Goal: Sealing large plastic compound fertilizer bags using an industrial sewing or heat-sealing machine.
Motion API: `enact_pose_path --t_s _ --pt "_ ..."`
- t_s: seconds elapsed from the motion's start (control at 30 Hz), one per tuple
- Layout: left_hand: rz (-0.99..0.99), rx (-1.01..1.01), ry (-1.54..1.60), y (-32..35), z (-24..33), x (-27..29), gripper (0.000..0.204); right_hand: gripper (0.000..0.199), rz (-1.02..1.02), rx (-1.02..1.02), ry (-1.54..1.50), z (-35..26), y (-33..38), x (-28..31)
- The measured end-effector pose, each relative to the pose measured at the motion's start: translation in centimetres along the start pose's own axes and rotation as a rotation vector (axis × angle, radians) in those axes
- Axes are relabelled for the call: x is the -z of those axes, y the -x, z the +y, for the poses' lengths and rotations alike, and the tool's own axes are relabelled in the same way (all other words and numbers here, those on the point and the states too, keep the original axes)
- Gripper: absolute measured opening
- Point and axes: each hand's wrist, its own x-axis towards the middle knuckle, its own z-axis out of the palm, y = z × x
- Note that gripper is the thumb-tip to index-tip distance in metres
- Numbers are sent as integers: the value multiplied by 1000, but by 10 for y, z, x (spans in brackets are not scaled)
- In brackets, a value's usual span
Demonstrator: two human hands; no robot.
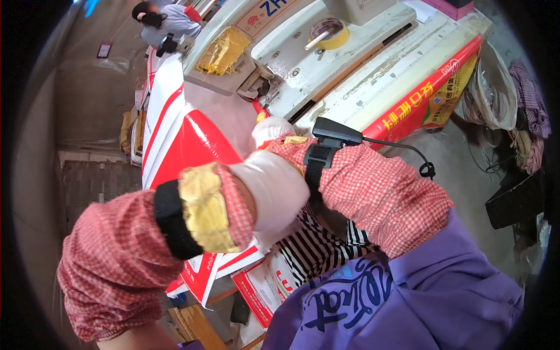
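Note:
My left hand, in a white glove, is over the near edge of the red and white printed sheets; its fingers are hidden from me. Partly behind it, my right hand, gloved in white too, is close to the working end of a pale sewing machine. Its fingers are also out of sight, so whatever either hand grips does not show. The glossy sheets, bag-like, spread left of my hands and hang down at the near side. Red checked sleeves cover both forearms, and a black device is strapped on the right one.
A roll of yellow tape with a white stick across it lies on the machine bed. Red and yellow printed wrap lines the table's near edge. A clear plastic bag hangs at the right. Another person is at the far left.

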Motion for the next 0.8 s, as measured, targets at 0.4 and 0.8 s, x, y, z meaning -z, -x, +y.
enact_pose_path --t_s 0.4,0.8 --pt "240 261 -436 80 32 -68 13 27 -77 160 107 -10 -10 -4" --pt "241 61 -207 46 9 -6 12 23 -117 128 4 10 -9 16"
